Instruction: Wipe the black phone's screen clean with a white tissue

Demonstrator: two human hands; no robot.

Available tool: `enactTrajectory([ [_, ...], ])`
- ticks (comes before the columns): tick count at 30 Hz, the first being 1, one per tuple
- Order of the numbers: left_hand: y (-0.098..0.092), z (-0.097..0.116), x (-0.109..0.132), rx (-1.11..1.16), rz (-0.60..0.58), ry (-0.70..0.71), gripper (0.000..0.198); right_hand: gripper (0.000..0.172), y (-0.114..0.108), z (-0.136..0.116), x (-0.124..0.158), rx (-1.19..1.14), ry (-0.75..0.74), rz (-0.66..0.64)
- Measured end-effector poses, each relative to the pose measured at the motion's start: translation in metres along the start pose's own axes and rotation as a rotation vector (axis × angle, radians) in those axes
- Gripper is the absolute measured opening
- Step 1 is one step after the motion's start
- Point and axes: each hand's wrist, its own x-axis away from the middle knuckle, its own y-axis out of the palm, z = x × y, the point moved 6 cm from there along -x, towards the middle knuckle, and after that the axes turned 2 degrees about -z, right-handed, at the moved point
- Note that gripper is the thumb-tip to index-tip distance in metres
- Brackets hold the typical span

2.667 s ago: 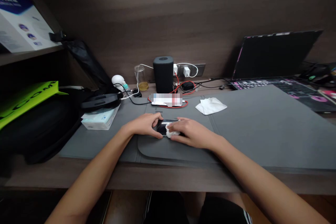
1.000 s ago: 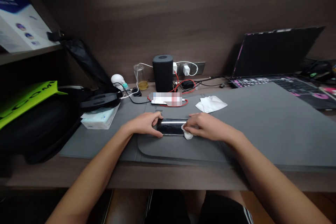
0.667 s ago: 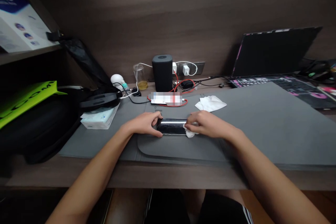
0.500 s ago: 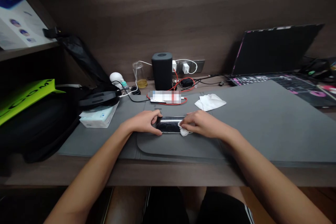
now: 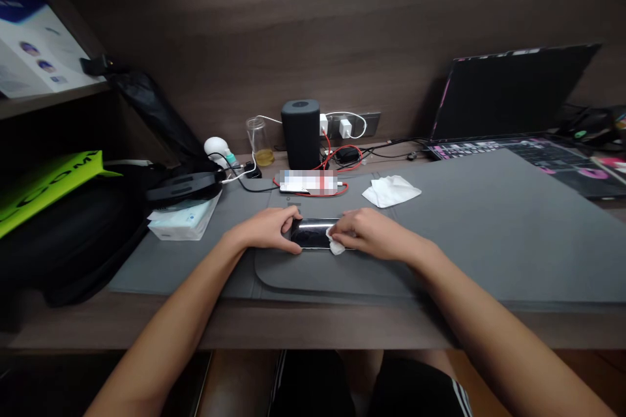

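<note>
A black phone (image 5: 310,234) lies flat, screen up, on a small grey pad (image 5: 332,273) over the large grey desk mat (image 5: 489,228). My left hand (image 5: 267,229) is closed on the phone's left end, thumb on the near edge and fingers on the far edge. My right hand (image 5: 369,234) pinches a small white wipe (image 5: 336,247) and presses it on the right part of the screen. A glare streak runs across the glass.
Behind lie a crumpled white tissue (image 5: 390,190), a second phone on a red cable (image 5: 310,183), a black speaker (image 5: 300,134), a glass jar (image 5: 258,141) and wall chargers. A tissue pack (image 5: 183,221) and black bags sit left. An open laptop (image 5: 513,104) stands right.
My right hand slid the wipe from the phone's left part to its right end, then back leftward to the right part of the screen. My left hand kept its hold.
</note>
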Motion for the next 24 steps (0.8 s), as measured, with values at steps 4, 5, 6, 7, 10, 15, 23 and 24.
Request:
enactTrajectory([
  [4,0.0,0.0,0.0,0.008,0.003,-0.003,0.067,0.032,-0.005,0.013,0.009,-0.028,0.079,-0.043],
  [5,0.0,0.0,0.0,0.012,-0.001,-0.002,0.067,0.033,-0.006,0.016,0.012,-0.027,0.097,-0.049],
  [6,0.001,0.0,0.0,0.016,-0.004,-0.001,0.067,0.034,-0.007,0.018,0.013,-0.025,0.104,-0.048],
  [7,0.001,0.0,0.0,0.019,-0.007,0.001,0.066,0.035,-0.006,0.018,0.012,-0.026,0.099,-0.04],
  [10,0.0,0.0,0.0,0.009,0.0,0.004,0.065,0.036,0.0,0.01,0.003,-0.047,0.048,0.009],
  [15,0.0,0.0,0.0,-0.003,0.007,-0.003,0.064,0.035,0.001,0.012,-0.003,-0.081,0.003,0.071],
  [23,0.0,0.001,-0.001,-0.005,0.016,0.025,0.063,0.033,0.005,0.001,-0.006,-0.084,-0.049,0.039],
  [24,0.0,0.001,-0.001,-0.004,0.015,0.022,0.063,0.033,0.008,-0.006,-0.01,-0.094,-0.081,0.039],
])
